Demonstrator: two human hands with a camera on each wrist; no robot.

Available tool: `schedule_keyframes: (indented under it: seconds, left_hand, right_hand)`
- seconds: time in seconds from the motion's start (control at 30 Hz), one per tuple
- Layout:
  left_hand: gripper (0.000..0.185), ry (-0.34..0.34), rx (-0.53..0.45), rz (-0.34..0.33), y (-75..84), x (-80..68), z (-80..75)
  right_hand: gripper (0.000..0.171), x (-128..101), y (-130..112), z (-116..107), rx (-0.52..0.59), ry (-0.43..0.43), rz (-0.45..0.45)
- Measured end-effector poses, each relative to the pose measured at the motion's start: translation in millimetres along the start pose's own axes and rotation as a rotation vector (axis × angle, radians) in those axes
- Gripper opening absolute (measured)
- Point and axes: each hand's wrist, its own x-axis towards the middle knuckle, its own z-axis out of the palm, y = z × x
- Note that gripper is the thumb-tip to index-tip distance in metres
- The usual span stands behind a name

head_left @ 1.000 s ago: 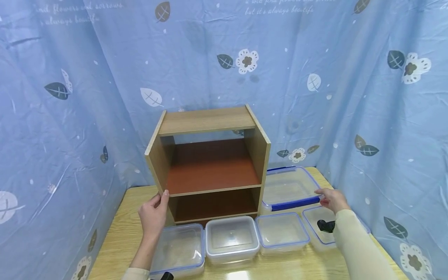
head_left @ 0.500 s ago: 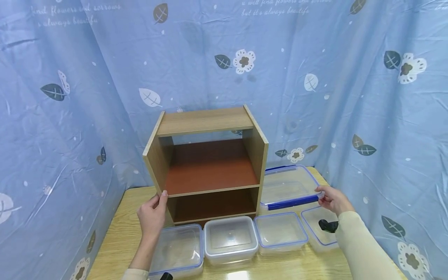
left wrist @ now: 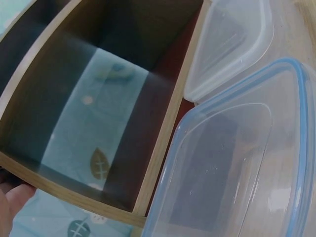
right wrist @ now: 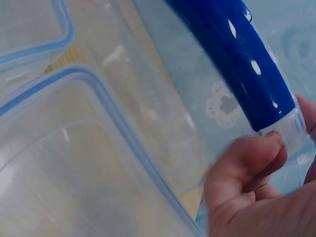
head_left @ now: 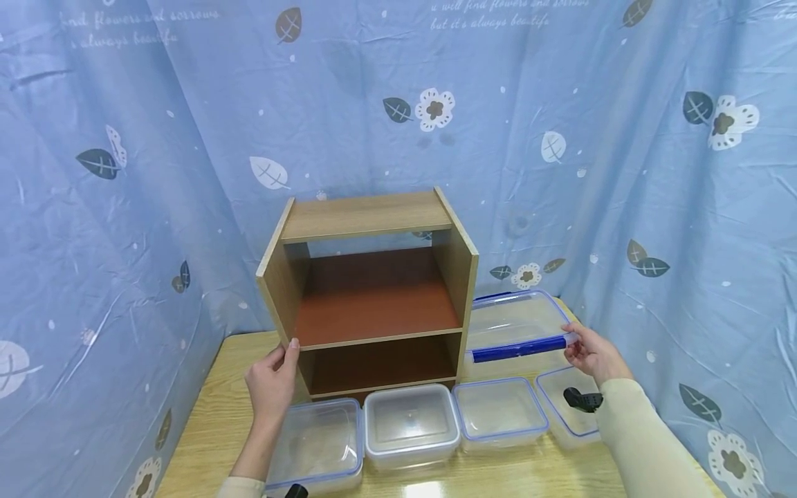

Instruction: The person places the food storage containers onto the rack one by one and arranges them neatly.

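Note:
A wooden two-tier shelf unit (head_left: 370, 290) stands at the back of the table. My left hand (head_left: 272, 382) grips its left front edge, thumb on the edge; the open shelf interior (left wrist: 94, 108) fills the left wrist view. My right hand (head_left: 591, 354) pinches the front right corner of a large clear container (head_left: 513, 325) with a blue latch (head_left: 518, 350), right of the shelf, and its near side is raised. In the right wrist view my fingers (right wrist: 249, 165) hold the lid edge by the blue latch (right wrist: 232, 59).
Several smaller clear lidded containers stand in a row along the table's front: one (head_left: 317, 443) under my left forearm, one (head_left: 411, 423), one (head_left: 501, 411) and one (head_left: 566, 408) under my right wrist. Blue patterned curtains (head_left: 124, 173) close in on three sides.
The near side of the large container has risen in my right hand, tilting it. My left hand has stayed on the shelf's edge.

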Motion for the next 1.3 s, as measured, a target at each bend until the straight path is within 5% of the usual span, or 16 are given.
schedule_keyframes:
  seconds: [0.2,0.6,1.3]
  left_hand:
    - [0.022,-0.003,-0.001,-0.003,-0.8,0.6,0.2]
    - [0.032,-0.010,-0.002,0.001,0.3,2.9,-2.1]
    - [0.023,-0.016,-0.019,-0.009,0.1,2.6,-0.6]
  right_hand:
    - [0.024,-4.5,-0.7,2.5,0.088,0.010,0.051]
    - [0.017,-3.0,2.6,5.3,0.171,0.012,0.031]
    - [0.016,-20.7,-10.3,19.4,0.381,-0.063,-0.041]
